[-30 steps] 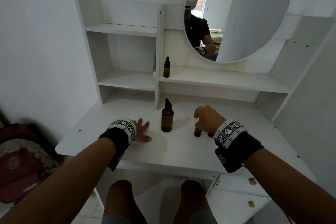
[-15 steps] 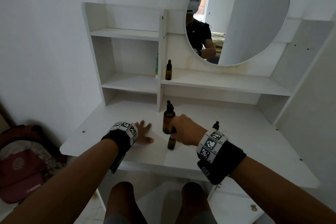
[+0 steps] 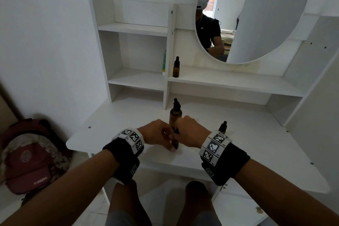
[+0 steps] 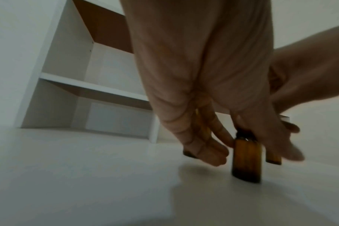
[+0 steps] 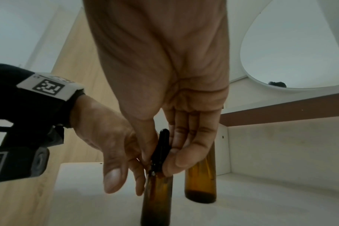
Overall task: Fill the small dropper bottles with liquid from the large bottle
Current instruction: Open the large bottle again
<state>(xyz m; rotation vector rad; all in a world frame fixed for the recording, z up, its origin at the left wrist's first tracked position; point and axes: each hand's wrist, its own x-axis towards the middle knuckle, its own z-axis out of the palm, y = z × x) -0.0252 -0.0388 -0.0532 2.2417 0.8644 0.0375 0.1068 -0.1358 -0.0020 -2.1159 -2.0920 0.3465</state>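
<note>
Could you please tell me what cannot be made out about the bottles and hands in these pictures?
- Head view: small amber dropper bottle mostly hidden by both hands.
- Left wrist view: blurred; left hand's contact unclear.
- Liquid level in large amber bottle: unreadable.
- Head view: another small dropper bottle hidden behind wristband.

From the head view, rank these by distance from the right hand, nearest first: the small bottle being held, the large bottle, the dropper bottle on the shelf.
1. Small bottle: in the right hand, at the desk front.
2. Large bottle: just behind the hand, on the desk.
3. Shelf bottle: farthest, up on the shelf under the mirror.
</note>
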